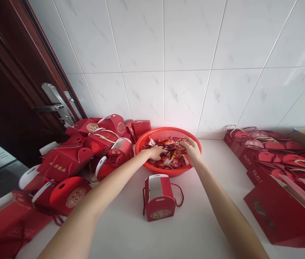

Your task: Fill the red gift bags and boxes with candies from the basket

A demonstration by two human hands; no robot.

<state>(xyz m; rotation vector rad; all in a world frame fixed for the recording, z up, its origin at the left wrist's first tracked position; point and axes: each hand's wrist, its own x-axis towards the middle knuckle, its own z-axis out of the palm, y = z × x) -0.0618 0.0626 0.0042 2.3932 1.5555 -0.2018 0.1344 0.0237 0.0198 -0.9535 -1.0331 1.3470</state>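
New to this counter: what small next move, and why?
Probably lift a few wrapped sweets with the right hand from the red plastic basket into the red paper gift box: that hand is already on the sweets, and the box stands closest.

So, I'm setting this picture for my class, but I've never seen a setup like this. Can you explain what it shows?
This picture comes from a camera worn on a person's head, looking forward and down, so the two bare arms are that person's own. The left hand and right hand both reach into wrapped sweets piled in a red basket. I cannot tell whether either hand is holding one. The basket sits on a white counter against a tiled wall. In front of it stands a small red box with a cord handle. A heap of red gift boxes lies to the left, near a door handle, and red paper bags lie to the right.
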